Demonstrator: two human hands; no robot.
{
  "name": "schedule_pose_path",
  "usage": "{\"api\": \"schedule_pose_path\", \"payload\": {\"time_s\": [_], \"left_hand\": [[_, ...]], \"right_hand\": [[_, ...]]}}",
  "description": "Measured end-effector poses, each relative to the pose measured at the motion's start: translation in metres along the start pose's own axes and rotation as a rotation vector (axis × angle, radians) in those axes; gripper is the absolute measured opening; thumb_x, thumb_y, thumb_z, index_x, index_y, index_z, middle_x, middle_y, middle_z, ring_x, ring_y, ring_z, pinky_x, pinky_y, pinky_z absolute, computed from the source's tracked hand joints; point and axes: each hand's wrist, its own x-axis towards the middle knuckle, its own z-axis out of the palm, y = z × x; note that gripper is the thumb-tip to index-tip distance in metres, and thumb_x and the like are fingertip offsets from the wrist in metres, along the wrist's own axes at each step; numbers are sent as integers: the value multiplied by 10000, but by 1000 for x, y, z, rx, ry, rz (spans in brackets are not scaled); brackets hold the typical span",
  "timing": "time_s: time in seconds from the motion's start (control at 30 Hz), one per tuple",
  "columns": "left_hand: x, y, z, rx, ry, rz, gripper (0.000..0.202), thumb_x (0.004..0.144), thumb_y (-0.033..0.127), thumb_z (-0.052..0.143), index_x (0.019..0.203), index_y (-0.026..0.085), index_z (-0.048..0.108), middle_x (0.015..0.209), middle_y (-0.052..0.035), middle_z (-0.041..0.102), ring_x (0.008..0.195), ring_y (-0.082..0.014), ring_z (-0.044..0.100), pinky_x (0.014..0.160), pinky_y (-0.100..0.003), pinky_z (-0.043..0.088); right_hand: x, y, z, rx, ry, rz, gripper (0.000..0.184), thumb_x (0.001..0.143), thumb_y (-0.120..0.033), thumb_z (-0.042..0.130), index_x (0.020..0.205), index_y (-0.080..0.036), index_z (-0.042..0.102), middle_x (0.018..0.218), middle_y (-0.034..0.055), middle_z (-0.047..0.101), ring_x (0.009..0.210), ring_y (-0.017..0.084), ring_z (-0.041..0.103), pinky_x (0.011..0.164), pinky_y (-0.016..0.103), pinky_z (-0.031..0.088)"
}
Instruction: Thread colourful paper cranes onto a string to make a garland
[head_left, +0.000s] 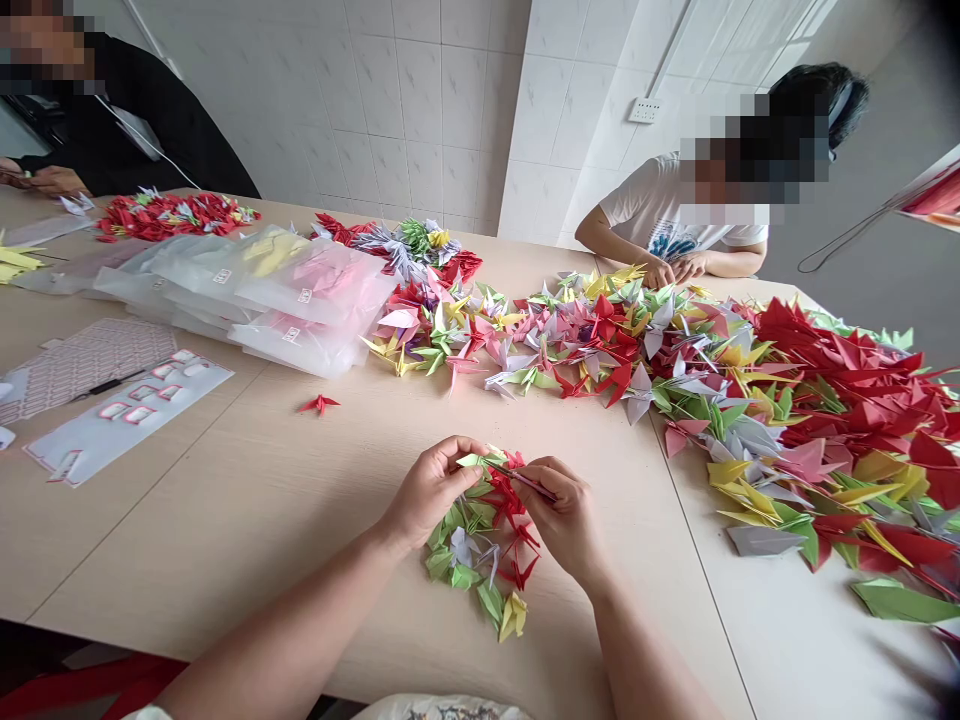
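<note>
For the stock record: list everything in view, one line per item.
paper cranes: many, mixed red, green, yellow, pink, grey, heaped across the far table
crane bunch: one, red and green, under the hands
plastic bags: several, clear, stacked far left
table: one, pale wood, beneath everything
person in white T-shirt: one, white, far side
person in black: one, black, far left corner
thin rod: one, dark, between the hands
left hand: one, bare, pinching green crane
right hand: one, bare, holding the rod

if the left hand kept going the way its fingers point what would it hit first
Probably the green folded paper at the fingertips of the left hand, since it sits right there. Just past it come the thin rod and the right hand, though depth is hard to judge from this view.
</note>
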Motion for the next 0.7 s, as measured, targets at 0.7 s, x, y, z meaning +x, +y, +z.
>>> {"api": "schedule_pose_path", "payload": {"time_s": [0.7], "left_hand": [[0,1,0,0,3,-11,168,751,232,594,912,183,584,733,22,537,589,-83,398,573,-195,332]], "right_hand": [[-1,1,-1,0,-9,4,141,842,-223,535,846,-188,671,791,57,607,684,162,577,583,261,456]]}}
